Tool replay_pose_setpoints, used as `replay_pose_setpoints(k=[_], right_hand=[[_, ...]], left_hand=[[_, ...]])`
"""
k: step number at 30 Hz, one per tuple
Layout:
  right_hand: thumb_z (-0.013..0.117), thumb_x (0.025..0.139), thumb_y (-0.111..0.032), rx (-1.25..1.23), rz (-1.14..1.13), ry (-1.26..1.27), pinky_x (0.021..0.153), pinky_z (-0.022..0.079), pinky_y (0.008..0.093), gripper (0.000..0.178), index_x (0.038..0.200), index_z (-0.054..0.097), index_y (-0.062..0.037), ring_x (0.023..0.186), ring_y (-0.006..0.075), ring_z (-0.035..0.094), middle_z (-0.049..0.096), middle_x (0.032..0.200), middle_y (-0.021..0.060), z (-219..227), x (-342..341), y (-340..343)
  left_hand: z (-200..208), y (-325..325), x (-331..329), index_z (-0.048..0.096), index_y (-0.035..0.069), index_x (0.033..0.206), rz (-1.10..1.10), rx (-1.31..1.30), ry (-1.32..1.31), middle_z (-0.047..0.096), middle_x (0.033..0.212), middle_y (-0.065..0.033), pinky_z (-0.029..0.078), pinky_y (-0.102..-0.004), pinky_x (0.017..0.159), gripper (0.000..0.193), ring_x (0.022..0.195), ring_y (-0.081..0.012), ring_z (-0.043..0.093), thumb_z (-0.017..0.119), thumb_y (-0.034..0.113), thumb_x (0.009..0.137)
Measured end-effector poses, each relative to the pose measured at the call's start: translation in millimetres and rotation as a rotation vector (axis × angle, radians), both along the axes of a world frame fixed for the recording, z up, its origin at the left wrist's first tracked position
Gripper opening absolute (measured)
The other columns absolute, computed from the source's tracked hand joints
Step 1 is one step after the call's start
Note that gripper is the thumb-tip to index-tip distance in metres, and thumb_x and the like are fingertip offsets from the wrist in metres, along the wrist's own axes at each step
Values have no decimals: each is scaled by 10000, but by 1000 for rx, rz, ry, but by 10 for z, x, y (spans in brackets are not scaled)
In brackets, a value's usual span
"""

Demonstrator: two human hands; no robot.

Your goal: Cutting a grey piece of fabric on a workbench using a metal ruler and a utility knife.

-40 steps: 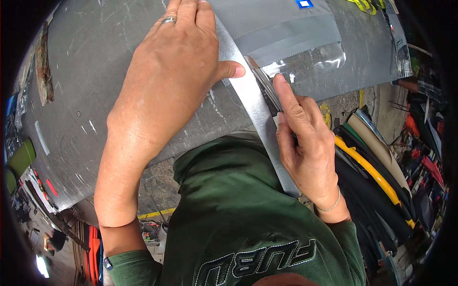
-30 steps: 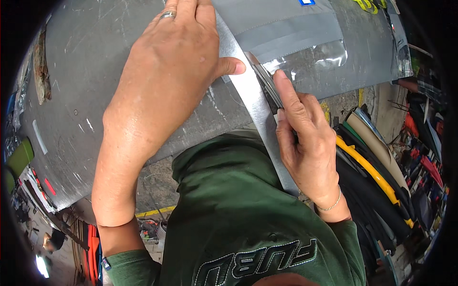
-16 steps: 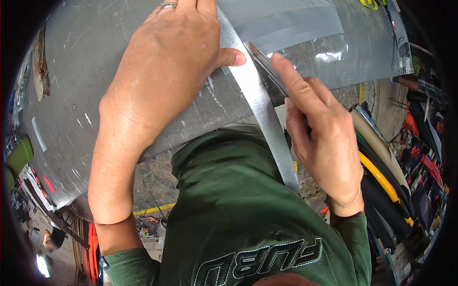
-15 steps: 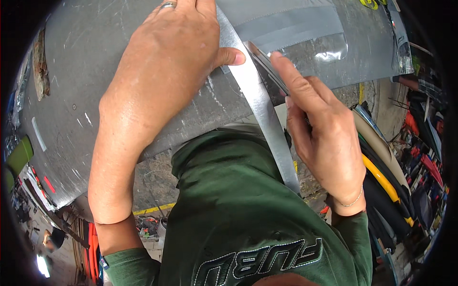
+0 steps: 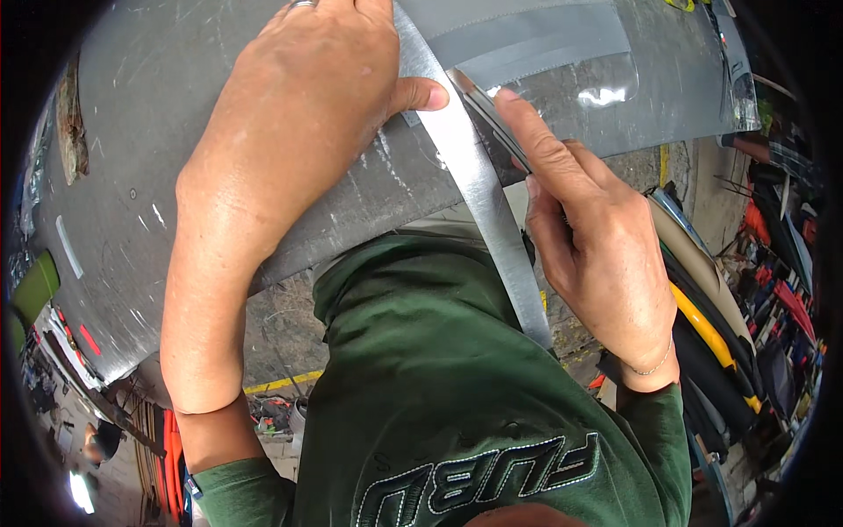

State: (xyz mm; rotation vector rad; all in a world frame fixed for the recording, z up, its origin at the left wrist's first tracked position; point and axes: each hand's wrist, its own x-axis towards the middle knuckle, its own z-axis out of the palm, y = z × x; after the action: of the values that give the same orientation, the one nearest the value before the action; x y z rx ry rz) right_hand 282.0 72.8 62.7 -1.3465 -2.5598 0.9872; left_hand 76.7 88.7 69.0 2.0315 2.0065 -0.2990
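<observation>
My left hand (image 5: 307, 119) presses down on a long, flat metal straightedge (image 5: 465, 154), its thumb lying across the metal. Its other fingertips run out of the picture at the top. The straightedge slants from the top middle over the near table edge toward my shirt. In my right hand (image 5: 601, 237) is a slim metal-bodied cutter knife (image 5: 487, 110), with the index finger stretched along it. The knife's tip rests close to the straightedge's right side, near a grey sheet with a stitched strip (image 5: 536, 44). My curled fingers hide the knife's rear.
The scuffed dark grey table (image 5: 114, 211) curves toward me. Clear plastic film (image 5: 694, 88) covers part of its right side. A piece of worn wood (image 5: 72, 123) sits at the far left. Rolls of material (image 5: 702, 325) stand at the right, below table height.
Both hands, the straightedge and the knife have shifted very slightly toward the top of the view. Both grips look the same.
</observation>
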Motion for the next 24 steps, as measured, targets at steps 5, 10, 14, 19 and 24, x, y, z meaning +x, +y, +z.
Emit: replay_pose_setpoints(k=[5, 10, 14, 19, 24], right_hand=[[591, 867, 135, -11, 10, 21, 703, 523, 336, 721, 1512, 556, -184, 682, 250, 567, 645, 913, 141, 6, 3, -14], [590, 843, 155, -15, -26, -4, 711, 526, 333, 747, 1509, 558, -181, 699, 246, 575, 654, 951, 150, -15, 32, -64], [588, 871, 144, -23, 15, -21, 714, 528, 327, 684, 1498, 558, -128, 698, 247, 579, 665, 1007, 144, -19, 44, -17], [623, 981, -72, -181, -153, 392, 638, 505, 272, 564, 1526, 482, -52, 723, 146, 599, 664, 1169, 135, 14, 258, 2], [729, 950, -380, -965, -108, 1228, 956, 604, 429, 952, 1628, 181, 2, 1072, 376, 698, 477, 1468, 326, 65, 582, 543]], left_hand=[[-300, -187, -198, 454, -226, 1349, -35, 265, -173, 492, 1438, -379, 442, -408, 1155, 847, 1397, -427, 492, 787, 388, 870], [-113, -52, -24, 456, -221, 1350, 0, 88, -67, 494, 1440, -373, 446, -408, 1149, 844, 1386, -426, 502, 788, 388, 869], [-670, -269, -324, 465, -213, 1344, -147, 471, -47, 492, 1445, -369, 446, -415, 1144, 836, 1374, -430, 510, 785, 396, 869], [-81, -90, -42, 476, -200, 1333, -17, 120, -5, 488, 1446, -370, 432, -430, 1148, 847, 1383, -434, 497, 785, 430, 858], [-217, -129, -142, 470, -179, 1349, -56, 254, -106, 478, 1452, -356, 417, -439, 1154, 895, 1373, -443, 495, 793, 478, 835]])
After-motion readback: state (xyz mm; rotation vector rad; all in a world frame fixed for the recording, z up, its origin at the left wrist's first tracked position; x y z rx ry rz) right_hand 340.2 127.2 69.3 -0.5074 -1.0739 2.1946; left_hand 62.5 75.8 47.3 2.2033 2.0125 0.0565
